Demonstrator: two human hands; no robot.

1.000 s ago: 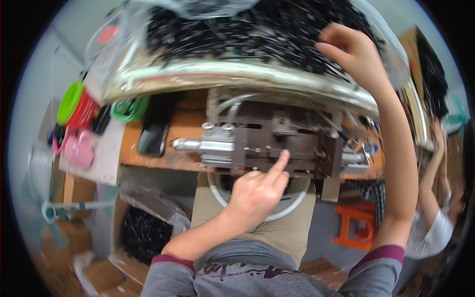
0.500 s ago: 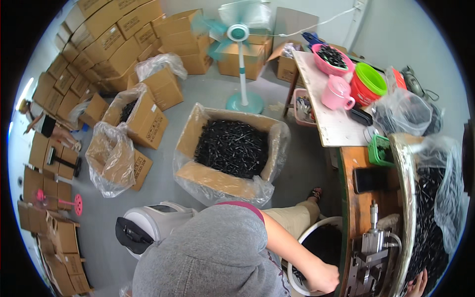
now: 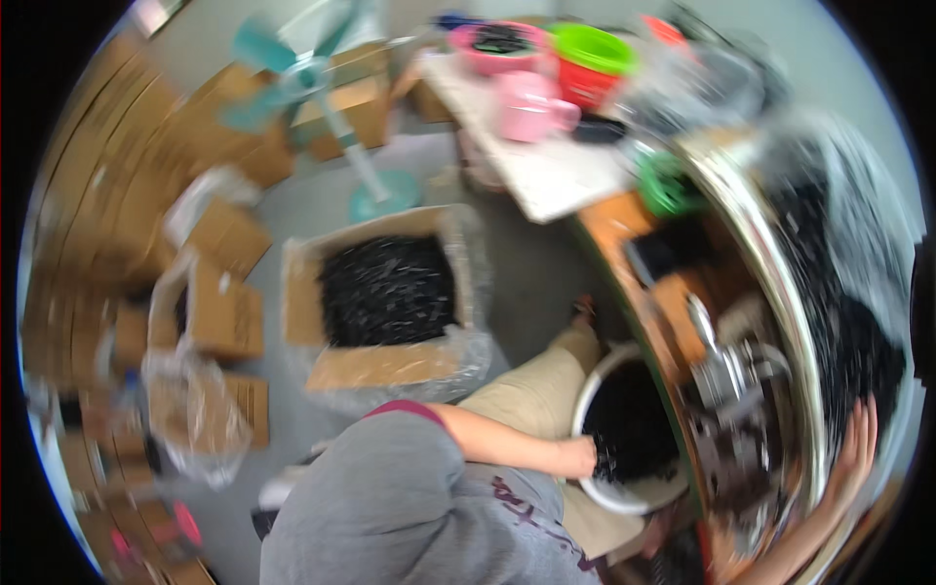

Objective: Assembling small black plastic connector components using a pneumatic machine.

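Note:
My left hand (image 3: pixel 577 456) is closed at the near-left rim of a white bucket (image 3: pixel 583 417). Small black parts (image 3: pixel 634 419) fill much of the bucket, and what the fingers hold, if anything, is hidden. On the right, my right hand (image 3: pixel 856 453) lies with fingers stretched out against a heap of slim black parts (image 3: pixel 848 361). A silvery curved edge (image 3: pixel 795 322) borders that heap, and clear plastic (image 3: pixel 843 185) covers part of it. Between my hands a metal fixture (image 3: pixel 726 390) with a lever stands on the wooden bench (image 3: pixel 624 229). Motion blurs the picture.
A plastic-lined carton (image 3: pixel 336 369) of black parts stands on the floor, with a teal fan (image 3: pixel 385 195) behind it. Stacked cartons (image 3: pixel 107 195) line the left. A white table (image 3: pixel 556 185) holds a pink jug (image 3: pixel 526 107), a pink basin (image 3: pixel 468 58) and a red-green bucket (image 3: pixel 590 73).
The view has swung, shifting the room leftward. My left hand has moved from over the bucket's near side to its left rim. My right hand and forearm now show more fully, fingers stretched on the heap.

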